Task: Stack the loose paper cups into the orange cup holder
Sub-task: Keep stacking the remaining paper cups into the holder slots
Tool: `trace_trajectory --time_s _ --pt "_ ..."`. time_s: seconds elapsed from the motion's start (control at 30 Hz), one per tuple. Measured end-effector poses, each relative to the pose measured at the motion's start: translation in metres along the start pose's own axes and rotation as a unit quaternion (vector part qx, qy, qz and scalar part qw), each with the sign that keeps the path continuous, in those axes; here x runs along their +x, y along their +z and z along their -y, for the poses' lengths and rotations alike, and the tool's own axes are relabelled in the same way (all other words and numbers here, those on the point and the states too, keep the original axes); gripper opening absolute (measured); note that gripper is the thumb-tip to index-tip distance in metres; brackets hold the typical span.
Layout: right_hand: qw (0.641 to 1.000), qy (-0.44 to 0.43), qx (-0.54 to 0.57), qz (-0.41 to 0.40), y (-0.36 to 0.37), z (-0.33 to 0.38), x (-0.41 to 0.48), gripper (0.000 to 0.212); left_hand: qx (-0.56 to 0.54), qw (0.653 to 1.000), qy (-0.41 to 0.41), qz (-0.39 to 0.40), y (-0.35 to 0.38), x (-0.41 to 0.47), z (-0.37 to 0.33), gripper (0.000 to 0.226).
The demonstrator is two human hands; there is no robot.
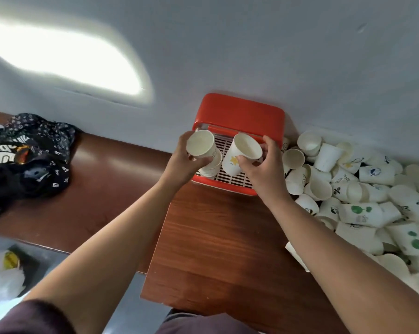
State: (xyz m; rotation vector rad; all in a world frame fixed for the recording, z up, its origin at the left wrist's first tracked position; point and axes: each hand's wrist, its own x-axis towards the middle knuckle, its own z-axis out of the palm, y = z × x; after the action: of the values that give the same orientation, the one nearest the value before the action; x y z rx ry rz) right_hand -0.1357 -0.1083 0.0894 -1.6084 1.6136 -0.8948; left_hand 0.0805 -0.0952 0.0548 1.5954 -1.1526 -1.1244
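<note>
Stood at a wooden table [218,249] set against a pale wall [252,44], both bare forearms reaching forward over it. Held in the left hand [183,160], fingers wrapped around it, a short stack of white paper cups [207,153], mouth tilted up toward the camera, over the left part of the orange cup holder [239,112]. Gripped in the right hand [264,169], thumb on the near side and fingers curled over the far rim, a single paper cup with a yellow star print [239,154], likewise tilted open-end up, just beside the stack and above the holder's white slatted tray [230,177]. Placed at the far edge of the table, touching the wall, the holder itself. Heaped to its right, along the wall and across the table's right side, a large pile of loose paper cups [362,196], some plain, some with green or dark prints. Draped over a brown surface at the left, a dark patterned cloth [27,160]. Seen at bottom left, a white plastic bag [3,278].
</note>
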Motion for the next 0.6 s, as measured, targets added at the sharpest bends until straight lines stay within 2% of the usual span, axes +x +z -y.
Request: trace_trajectory --time_s 0.2,0.33,0.4,0.5,0.6 --pt "0.999 -0.002 -0.018 -0.026 0.000 -0.004 0.000 0.076 0.148 0.989 0.028 0.008 0.019 0.013 0.009 0.082" --pt "0.999 -0.015 -0.016 -0.037 0.000 0.001 0.008 0.065 0.230 0.972 -0.008 0.057 0.026 0.023 0.017 0.088" --pt "0.999 -0.026 -0.015 -0.039 0.004 0.007 0.013 0.059 0.229 0.969 -0.038 0.081 0.023 0.027 0.022 0.096" --pt "0.998 -0.048 -0.019 -0.034 0.014 0.015 0.016 0.059 0.194 0.973 -0.026 0.118 0.016 0.028 0.029 0.107" --pt "0.996 -0.079 -0.027 -0.017 0.032 0.018 0.014 0.063 0.102 0.986 -0.024 0.128 0.007 0.025 0.042 0.101"
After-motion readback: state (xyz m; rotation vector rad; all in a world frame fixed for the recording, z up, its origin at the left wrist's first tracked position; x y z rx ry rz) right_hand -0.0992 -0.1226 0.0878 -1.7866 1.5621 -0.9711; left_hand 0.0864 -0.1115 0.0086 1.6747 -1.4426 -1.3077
